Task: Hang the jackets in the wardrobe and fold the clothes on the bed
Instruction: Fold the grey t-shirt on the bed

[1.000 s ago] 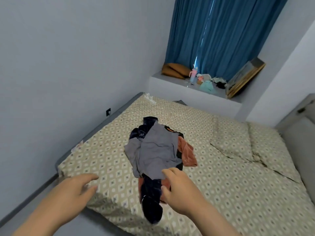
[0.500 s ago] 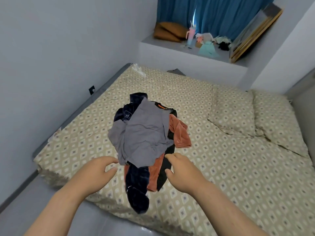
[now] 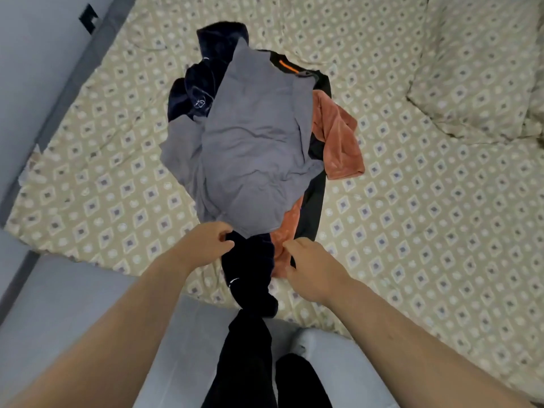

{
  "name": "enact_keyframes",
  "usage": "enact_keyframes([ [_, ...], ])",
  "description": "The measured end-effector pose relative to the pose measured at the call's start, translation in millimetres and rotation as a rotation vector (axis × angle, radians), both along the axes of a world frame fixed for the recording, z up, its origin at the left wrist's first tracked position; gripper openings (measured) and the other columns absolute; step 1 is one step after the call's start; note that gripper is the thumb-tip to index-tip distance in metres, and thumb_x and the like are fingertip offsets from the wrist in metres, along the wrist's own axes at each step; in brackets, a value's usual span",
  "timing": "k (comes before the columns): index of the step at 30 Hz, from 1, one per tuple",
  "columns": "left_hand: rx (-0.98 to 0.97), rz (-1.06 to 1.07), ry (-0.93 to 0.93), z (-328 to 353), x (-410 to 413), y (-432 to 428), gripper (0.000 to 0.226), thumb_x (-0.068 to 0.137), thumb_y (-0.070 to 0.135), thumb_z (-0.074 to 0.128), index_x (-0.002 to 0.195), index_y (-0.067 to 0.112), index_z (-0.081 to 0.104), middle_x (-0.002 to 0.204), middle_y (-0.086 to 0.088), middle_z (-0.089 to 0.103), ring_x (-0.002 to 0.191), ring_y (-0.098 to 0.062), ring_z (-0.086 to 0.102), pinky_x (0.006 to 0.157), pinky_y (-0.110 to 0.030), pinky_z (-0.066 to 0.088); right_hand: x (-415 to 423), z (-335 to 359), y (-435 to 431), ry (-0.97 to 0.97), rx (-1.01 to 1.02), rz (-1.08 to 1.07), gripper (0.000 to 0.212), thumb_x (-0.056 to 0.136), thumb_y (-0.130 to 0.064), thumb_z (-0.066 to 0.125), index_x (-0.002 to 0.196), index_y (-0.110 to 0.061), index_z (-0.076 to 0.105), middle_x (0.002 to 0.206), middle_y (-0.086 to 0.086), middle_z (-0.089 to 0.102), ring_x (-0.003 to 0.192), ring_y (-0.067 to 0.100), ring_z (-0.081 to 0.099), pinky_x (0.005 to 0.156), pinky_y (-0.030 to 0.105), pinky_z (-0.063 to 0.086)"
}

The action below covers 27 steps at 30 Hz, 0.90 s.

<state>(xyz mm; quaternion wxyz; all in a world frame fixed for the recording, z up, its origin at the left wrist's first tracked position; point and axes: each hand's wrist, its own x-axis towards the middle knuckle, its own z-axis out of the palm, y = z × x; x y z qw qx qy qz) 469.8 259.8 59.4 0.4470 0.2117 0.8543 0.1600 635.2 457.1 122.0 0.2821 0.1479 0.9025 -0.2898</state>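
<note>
A heap of clothes lies mid-frame on the bed (image 3: 426, 231), which has a beige diamond-patterned sheet. A crumpled grey cotton garment (image 3: 250, 148) sits on top. A rust-orange velvet garment (image 3: 338, 136) sticks out to its right, over a black garment with an orange stripe (image 3: 316, 201). A dark navy velvety garment (image 3: 250, 269) runs from the heap's upper left down over the bed's near edge. The left hand (image 3: 206, 242) pinches the navy garment with curled fingers. The right hand (image 3: 312, 269) curls its fingers against the rust-orange cloth, grip unclear. A matching pillow (image 3: 477, 83) lies upper right.

Grey wall (image 3: 29, 54), pale floor (image 3: 73, 304), patterned bed (image 3: 412, 231)
</note>
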Motion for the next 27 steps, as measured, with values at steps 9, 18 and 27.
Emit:
enact_keyframes([
  [9, -0.272, 0.005, 0.057, -151.4, -36.8, 14.8, 0.081, 0.086, 0.03, 0.069, 0.152, 0.014, 0.024, 0.148, -0.023, 0.031, 0.131, -0.045, 0.041, 0.101, -0.048, 0.044, -38.7, -65.8, -11.5, -0.185, 0.021, 0.074, 0.043, 0.095, -0.021, 0.049, 0.137, -0.014, 0.045, 0.14, 0.009, 0.041, 0.123, 0.031, 0.039, 0.1, 0.044, 0.044],
  [18, 0.128, 0.302, 0.088, -48.8, -71.4, 49.1, 0.019, 0.091, 0.004, 0.046, 0.072, 0.007, 0.043, 0.067, -0.012, 0.049, 0.066, -0.027, 0.05, 0.057, -0.035, 0.034, -57.6, -37.0, 1.0, -0.038, 0.005, -0.059, 0.04, 0.093, -0.02, 0.051, 0.132, -0.017, 0.045, 0.134, 0.003, 0.044, 0.117, 0.027, 0.043, 0.095, 0.04, 0.045],
  [27, 0.558, 0.145, -0.006, 203.2, -71.7, 76.5, 0.034, 0.094, 0.004, 0.046, 0.071, 0.026, 0.056, 0.059, 0.005, 0.057, 0.051, -0.009, 0.05, 0.049, -0.021, 0.039, -97.7, 91.6, 12.2, 0.56, -0.087, -0.419, 0.065, 0.099, -0.026, 0.059, 0.154, -0.02, 0.027, 0.151, -0.006, 0.037, 0.141, 0.009, 0.032, 0.117, 0.027, 0.03],
])
